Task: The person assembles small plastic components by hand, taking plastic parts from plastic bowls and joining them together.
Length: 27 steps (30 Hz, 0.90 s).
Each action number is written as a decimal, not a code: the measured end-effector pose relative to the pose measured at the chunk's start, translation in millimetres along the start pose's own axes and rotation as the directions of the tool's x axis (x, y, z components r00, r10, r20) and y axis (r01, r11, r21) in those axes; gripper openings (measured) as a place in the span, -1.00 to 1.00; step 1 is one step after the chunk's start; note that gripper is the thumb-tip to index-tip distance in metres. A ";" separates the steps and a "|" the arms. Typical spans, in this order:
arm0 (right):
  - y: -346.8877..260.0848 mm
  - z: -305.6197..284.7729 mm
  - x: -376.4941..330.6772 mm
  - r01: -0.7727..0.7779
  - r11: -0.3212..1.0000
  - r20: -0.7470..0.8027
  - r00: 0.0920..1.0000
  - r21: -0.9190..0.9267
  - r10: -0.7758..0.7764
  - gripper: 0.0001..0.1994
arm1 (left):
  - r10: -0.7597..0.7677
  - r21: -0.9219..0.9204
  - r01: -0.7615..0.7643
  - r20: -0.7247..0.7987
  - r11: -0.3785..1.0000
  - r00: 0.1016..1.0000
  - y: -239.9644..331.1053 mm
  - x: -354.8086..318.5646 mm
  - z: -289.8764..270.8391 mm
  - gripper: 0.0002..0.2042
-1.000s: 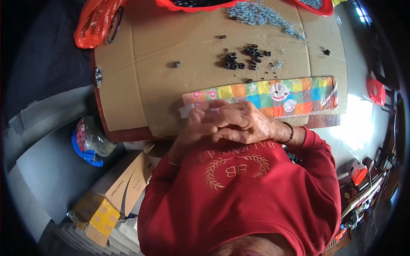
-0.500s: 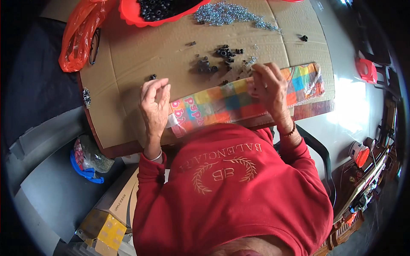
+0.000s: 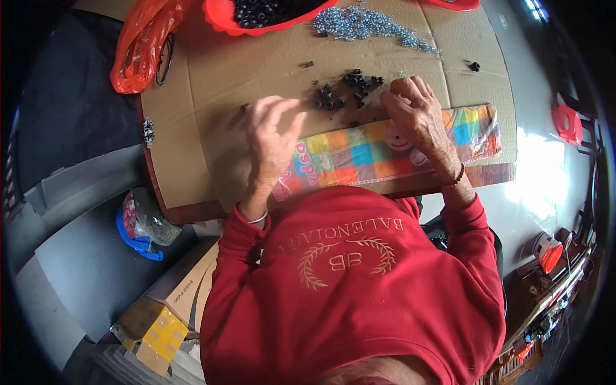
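Note:
My left hand point(image 3: 274, 138) hovers above the left end of a checked, multicoloured cloth point(image 3: 362, 155), thumb and fingers apart and slightly blurred, with nothing seen in it. Bent downward, the fingers of my right hand point(image 3: 418, 115) are closed at the cloth's far edge, by a few small clear pieces point(image 3: 402, 74). Whatever they pinch is hidden. Just left of that hand, small black ring-like parts point(image 3: 355, 79) lie loose on the cardboard point(image 3: 224, 70), with several more black parts point(image 3: 328, 99) closer to my left hand.
A red scalloped basin point(image 3: 256, 30) of black parts stands at the far side, beside a spread of small shiny clear pieces point(image 3: 362, 24). At the left lie a red plastic bag point(image 3: 144, 51) and dark-framed glasses point(image 3: 165, 61). One black part point(image 3: 473, 66) sits far right.
My left hand has moved right and a little away from me, its fingers spreading. The right hand has reached farther over the small clear pieces, fingertips turned down. The whole view has shifted slightly.

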State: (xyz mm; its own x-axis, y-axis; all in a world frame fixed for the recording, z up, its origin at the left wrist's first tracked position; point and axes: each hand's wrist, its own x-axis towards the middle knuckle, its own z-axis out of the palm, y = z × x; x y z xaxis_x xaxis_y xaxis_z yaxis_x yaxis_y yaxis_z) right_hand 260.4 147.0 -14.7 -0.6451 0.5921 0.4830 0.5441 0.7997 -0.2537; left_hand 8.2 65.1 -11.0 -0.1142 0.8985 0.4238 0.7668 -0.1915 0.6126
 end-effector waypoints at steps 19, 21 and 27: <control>-25.8 -6.7 0.0 -0.187 0.903 -0.134 0.957 0.387 0.255 -0.74 | -0.111 -0.370 0.159 0.149 0.915 0.983 37.5 27.5 11.1 -0.78; -27.4 -8.0 0.8 -0.222 0.883 -0.170 0.934 0.413 0.314 -0.72 | -0.312 -0.730 0.507 0.402 0.459 0.861 45.4 28.6 -2.4 -0.83; -20.0 -15.7 -5.5 -0.116 0.955 -0.135 0.978 0.272 0.157 -0.75 | -0.223 -0.749 0.660 0.654 -0.055 0.723 31.9 6.5 -3.9 -0.75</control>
State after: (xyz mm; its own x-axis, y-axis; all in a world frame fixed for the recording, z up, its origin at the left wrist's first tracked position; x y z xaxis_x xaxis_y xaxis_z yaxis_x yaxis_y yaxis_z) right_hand 261.5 126.2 0.9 -0.4731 0.6918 0.5455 0.4485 0.7221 -0.5267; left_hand 29.4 63.3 14.0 0.1592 0.9506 -0.2664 -0.5909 0.3079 0.7456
